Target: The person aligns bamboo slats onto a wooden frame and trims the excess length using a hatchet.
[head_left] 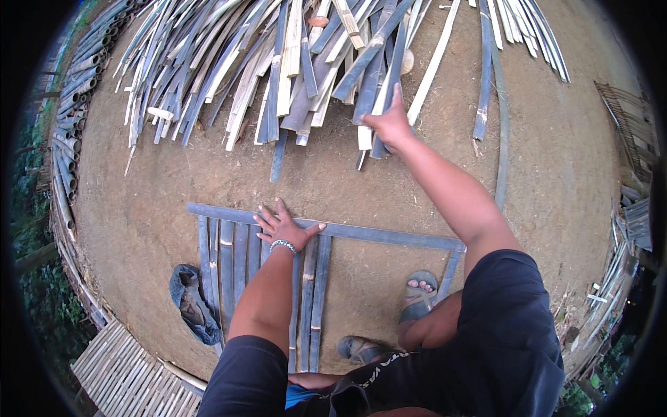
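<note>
My left hand lies with fingers spread on a long dark bamboo crosspiece, a braided bracelet at its wrist. Under that crosspiece, several dark bamboo slats run side by side toward me, forming a partly filled panel on the ground. One more slat runs down from the crosspiece's right end. My right arm reaches forward to a big heap of split bamboo strips. There my right hand is closed round the near end of a bamboo slat, its fingertips partly hidden.
A crumpled dark bag sits at the panel's left. My sandalled feet are by its right side. Loose strips lie right of the heap. Bamboo poles line the left edge, near a slatted platform. A metal grate stands far right.
</note>
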Available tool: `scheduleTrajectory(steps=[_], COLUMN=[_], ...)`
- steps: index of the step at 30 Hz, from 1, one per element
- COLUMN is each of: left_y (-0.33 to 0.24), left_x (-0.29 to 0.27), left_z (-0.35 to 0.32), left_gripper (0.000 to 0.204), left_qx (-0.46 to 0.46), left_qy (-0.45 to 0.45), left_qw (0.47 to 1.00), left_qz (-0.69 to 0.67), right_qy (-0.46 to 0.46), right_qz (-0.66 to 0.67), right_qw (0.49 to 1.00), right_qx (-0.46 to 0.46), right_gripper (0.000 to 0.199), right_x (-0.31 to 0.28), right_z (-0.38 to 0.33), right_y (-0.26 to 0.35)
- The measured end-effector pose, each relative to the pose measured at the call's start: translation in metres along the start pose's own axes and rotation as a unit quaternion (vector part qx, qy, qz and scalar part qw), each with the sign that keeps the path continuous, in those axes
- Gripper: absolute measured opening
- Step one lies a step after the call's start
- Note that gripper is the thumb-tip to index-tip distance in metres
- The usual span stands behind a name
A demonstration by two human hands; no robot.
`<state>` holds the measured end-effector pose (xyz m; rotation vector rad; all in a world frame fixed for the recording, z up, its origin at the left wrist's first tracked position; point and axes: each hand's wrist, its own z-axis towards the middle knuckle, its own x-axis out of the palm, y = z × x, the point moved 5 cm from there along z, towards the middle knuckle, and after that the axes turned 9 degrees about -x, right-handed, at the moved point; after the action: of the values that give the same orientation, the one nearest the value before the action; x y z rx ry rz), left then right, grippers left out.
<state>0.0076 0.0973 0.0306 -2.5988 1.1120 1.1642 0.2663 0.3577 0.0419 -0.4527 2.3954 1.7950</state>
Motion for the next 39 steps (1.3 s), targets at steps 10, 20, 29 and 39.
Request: scheduleTrajectory(steps=[10,20,29,39], left_y=[0.0,0.001,-0.003,0.0], left_x=[-0.003,-0.002,-0.002,-0.001], left_z=[-0.002,-0.001,-0.004,-0.001], left_gripper=[0.156,0.156,0.155,0.155], left_qx=[0.002,0.006,0.013,0.008], left_qy=[0.0,-0.011,-0.009,0.0], left_qw=[1.0,1.0,1.0,1.0], left_qz=[-0.007,-0.014,-0.007,-0.006], right_qy=[0.023,-0.011,-0.004,0.032], right_qz=[-0.456,-0.415,0.102,0.434], right_qw=[0.887,0.909,0.994,0.9], right_qx=[-0.072,-0.047,-0.025,0.015], right_gripper=[0.103,0.094,0.08,0.052], right_x=[-0.009,-0.001,-0.015,0.002], right_z=[-0.016,-0.014,0.003,-0.019], right_y=[0.055,0.05,0.03,0.041])
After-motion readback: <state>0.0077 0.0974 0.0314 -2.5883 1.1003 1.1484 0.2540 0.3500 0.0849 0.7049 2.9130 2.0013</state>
